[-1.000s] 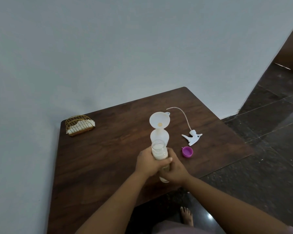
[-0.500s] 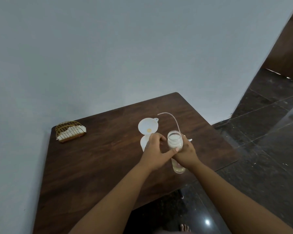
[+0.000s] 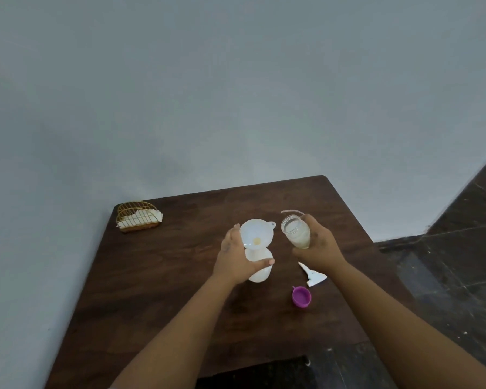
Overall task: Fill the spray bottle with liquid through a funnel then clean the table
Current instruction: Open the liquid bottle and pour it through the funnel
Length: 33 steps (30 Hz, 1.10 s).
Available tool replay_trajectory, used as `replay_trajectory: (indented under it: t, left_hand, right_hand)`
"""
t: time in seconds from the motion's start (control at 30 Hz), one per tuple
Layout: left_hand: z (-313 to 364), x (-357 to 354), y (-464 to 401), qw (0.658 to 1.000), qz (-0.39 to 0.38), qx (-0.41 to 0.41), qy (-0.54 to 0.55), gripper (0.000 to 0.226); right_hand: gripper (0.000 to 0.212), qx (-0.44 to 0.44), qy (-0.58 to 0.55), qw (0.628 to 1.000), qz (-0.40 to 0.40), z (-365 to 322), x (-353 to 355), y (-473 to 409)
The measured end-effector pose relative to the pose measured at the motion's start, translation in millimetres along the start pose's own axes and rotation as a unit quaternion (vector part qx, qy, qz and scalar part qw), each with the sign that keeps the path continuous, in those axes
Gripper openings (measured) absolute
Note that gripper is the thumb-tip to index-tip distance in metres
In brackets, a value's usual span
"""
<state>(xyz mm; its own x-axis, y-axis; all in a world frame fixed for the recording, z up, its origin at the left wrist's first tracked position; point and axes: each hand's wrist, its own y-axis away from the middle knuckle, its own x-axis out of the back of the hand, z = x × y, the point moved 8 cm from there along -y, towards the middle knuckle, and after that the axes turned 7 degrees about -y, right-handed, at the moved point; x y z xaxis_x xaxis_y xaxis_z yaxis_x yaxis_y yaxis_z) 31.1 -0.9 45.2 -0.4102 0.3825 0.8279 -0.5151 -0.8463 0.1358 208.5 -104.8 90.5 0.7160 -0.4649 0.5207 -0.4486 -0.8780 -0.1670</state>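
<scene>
A white spray bottle stands upright near the middle of the dark wooden table, with a white funnel seated in its neck. My left hand grips the bottle's body just under the funnel. My right hand holds a clear open bottle of milky liquid in the air to the right of the funnel, tilted slightly toward it. The white spray trigger head lies on the table under my right wrist, its tube partly hidden behind the clear bottle.
A purple cap lies on the table near the trigger head. A gold wire holder with white napkins sits at the far left corner by the grey wall. Dark tiled floor lies to the right of the table.
My right hand has carried the clear bottle away from my left hand, up and right of the funnel. My left hand has settled around the spray bottle's body. The camera view tilted down.
</scene>
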Motion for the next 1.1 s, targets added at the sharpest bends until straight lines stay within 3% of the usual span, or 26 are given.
replay_trajectory:
  t: [0.2, 0.43, 1.1]
  left_hand:
    - [-2.7, -3.2, -11.3, 0.987, 0.046, 0.068, 0.136, 0.116]
    - [-9.5, -4.3, -19.3, 0.987, 0.069, 0.07, 0.127, 0.09]
    - [-6.2, -5.4, -16.2, 0.986, 0.058, 0.079, 0.137, 0.099]
  right_hand:
    - [0.045, 0.054, 0.022, 0.997, -0.049, -4.3, -4.6, -36.0]
    - [0.049, 0.088, 0.052, 0.991, -0.089, -6.2, -18.4, -63.1]
    - [0.049, 0.167, 0.177, 0.962, -0.121, -10.8, -33.3, -82.0]
